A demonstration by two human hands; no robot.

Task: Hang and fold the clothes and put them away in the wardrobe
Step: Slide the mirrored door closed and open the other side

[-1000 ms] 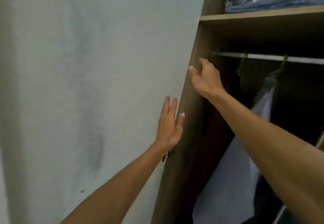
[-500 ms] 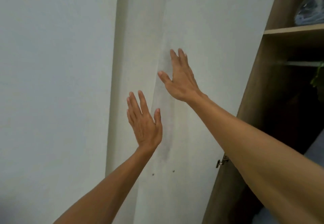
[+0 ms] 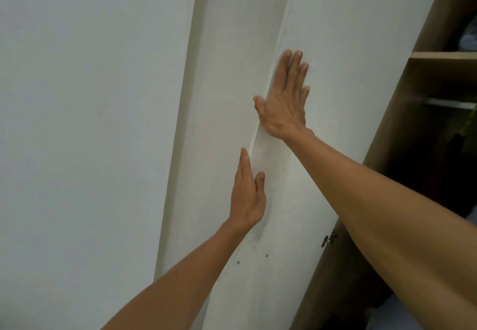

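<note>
Two white wardrobe door panels fill the middle of the head view. My right hand (image 3: pixel 285 97) lies flat with straight fingers on the right white door (image 3: pixel 348 71), at its left edge. Lower down, my left hand (image 3: pixel 247 192) presses flat with straight fingers along the seam between that door and the left white panel (image 3: pixel 219 97). The open wardrobe (image 3: pixel 423 148) shows as a dark brown compartment at the far right. Hanging clothes inside are mostly hidden by my right forearm.
A plain white wall (image 3: pixel 90 123) takes up the left half. Inside the wardrobe a wooden shelf (image 3: pixel 444 55) sits above a metal rail (image 3: pixel 449 103) with a green hanger (image 3: pixel 468 123). A metal hinge (image 3: pixel 328 238) sits at the door's right edge.
My view swung left, away from the wardrobe interior. My right hand left the wardrobe's side panel and moved onto the white door. My left hand shifted to the seam between the panels.
</note>
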